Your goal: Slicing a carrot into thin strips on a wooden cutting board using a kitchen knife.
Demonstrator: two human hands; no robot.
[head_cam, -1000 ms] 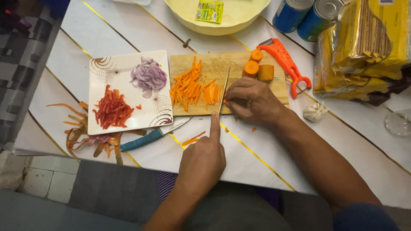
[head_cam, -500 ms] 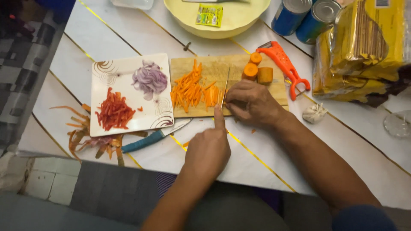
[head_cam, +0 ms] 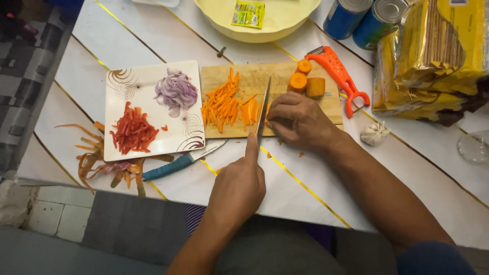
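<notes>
While the left hand (head_cam: pixel 238 187) grips the knife (head_cam: pixel 264 107), forefinger along its spine for control, the right hand (head_cam: pixel 298 121) curls its fingers over carrot on the cutting board (head_cam: pixel 265 81), mid-worktop.

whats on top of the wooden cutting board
On the wooden cutting board lie a pile of carrot strips, three carrot chunks, the knife blade and the right hand. Whatever the hand pins beside the blade is covered.
</notes>
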